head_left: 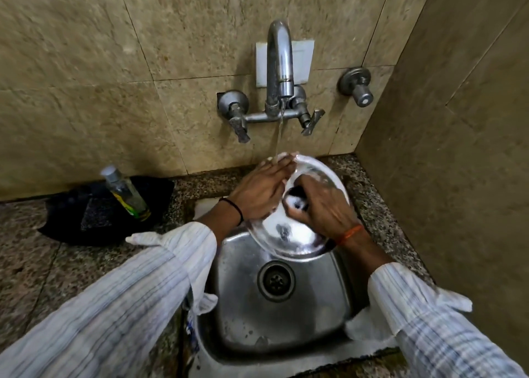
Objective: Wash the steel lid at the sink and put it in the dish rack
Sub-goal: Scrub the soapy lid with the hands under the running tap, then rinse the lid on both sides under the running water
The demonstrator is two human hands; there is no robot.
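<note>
1. The left hand (259, 193) is lying flat against the far-left rim of the lid (297, 231), fingers straight and close together, steadying it; the fingertips are reaching the lid's top edge, where the water is landing.
2. The right hand (323, 206) is curling its fingers round a dark scrubber (297, 198) and pressing it on the lid's inner face. How much of the scrubber is hidden under the palm cannot be told.
3. The lid is being held tilted above the far part of the sink (323, 300), clear of the basin floor, its lower edge hanging just over the drain (276, 281).
4. The tap (279, 62) is running: a thin stream is falling from the spout onto the left fingertips and the lid's top edge.
5. Two lever handles are sitting on the mixer body below the spout, and a separate valve (356, 87) is standing out of the wall to the right.
6. The sink is sitting in a speckled granite counter (28, 263), in a corner of beige tiled walls (86, 62).
7. A black tray (71, 228) is resting on the counter left of the sink, against the wall. A clear bottle (126, 193) is leaning in it, holding a little yellow-green liquid at the bottom; a dark speckled pad (96, 216) is lying beside it.
8. Both striped sleeves are pushed back from the wrists; a black band is circling the left wrist and an orange thread the right.
</note>
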